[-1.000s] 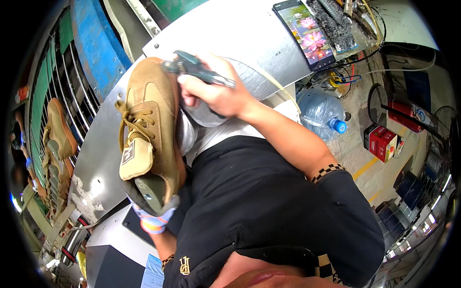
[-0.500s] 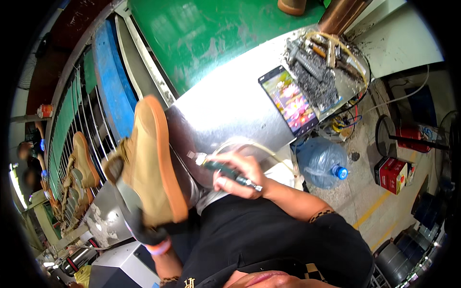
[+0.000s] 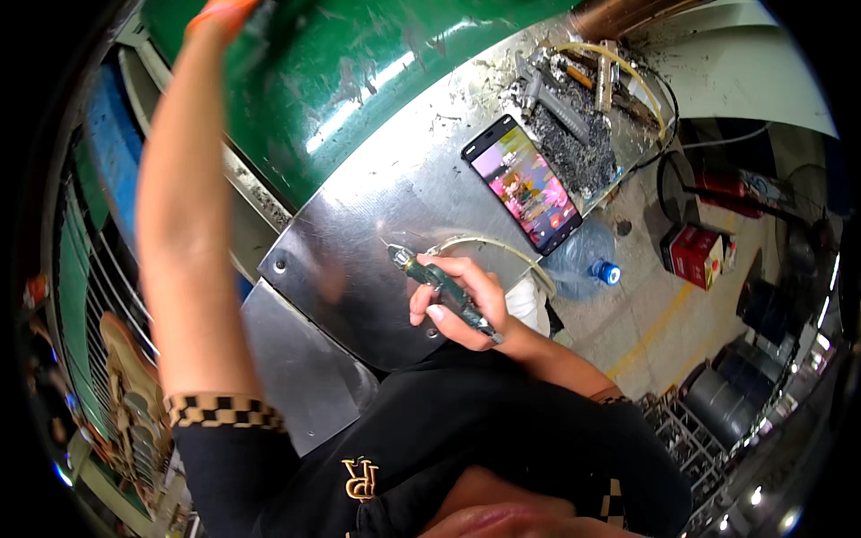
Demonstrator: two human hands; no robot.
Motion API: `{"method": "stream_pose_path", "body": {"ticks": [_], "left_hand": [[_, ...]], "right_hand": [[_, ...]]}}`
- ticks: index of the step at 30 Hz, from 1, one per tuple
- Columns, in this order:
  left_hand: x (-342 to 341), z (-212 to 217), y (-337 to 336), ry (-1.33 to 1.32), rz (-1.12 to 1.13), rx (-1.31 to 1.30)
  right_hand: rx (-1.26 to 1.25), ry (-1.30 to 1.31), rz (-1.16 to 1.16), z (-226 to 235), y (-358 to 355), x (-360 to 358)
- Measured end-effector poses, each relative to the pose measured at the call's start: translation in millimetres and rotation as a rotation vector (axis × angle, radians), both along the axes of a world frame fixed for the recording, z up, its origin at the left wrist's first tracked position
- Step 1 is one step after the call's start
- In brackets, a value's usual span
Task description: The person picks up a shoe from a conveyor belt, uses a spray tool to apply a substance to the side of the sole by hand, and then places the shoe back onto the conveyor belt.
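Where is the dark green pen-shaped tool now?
In the head view, the dark green pen-shaped tool lies in the right hand, over the shiny metal table, below the smartphone.

My left hand (image 3: 224, 11) is cut off at the top edge, blurred orange, so its grip cannot be told. My right hand (image 3: 462, 300) hides the middle of the green tool (image 3: 444, 289). The shoes (image 3: 126, 394) at the left rim are dim and blurred.

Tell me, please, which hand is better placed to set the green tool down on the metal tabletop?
Right, probably: the right hand grips the green tool over the metal tabletop, while the left arm is raised high, away from it.
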State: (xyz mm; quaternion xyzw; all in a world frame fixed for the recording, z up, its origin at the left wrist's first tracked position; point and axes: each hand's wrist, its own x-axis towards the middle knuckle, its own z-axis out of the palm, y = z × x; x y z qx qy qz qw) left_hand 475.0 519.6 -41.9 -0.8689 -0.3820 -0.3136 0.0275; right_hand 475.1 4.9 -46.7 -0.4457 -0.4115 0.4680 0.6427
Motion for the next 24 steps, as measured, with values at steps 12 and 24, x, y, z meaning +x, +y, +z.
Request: {"method": "stream_pose_path", "body": {"ticks": [12,24], "left_hand": [[-501,62,-190,0.427,0.215,-0.475],[-728,31,-112,0.713,0.694,-0.579]], "right_hand": [[-0.055,0.033,-0.067,0,-1,-6],[0.008,0.095,-0.102,-11,-4,-8]]}}
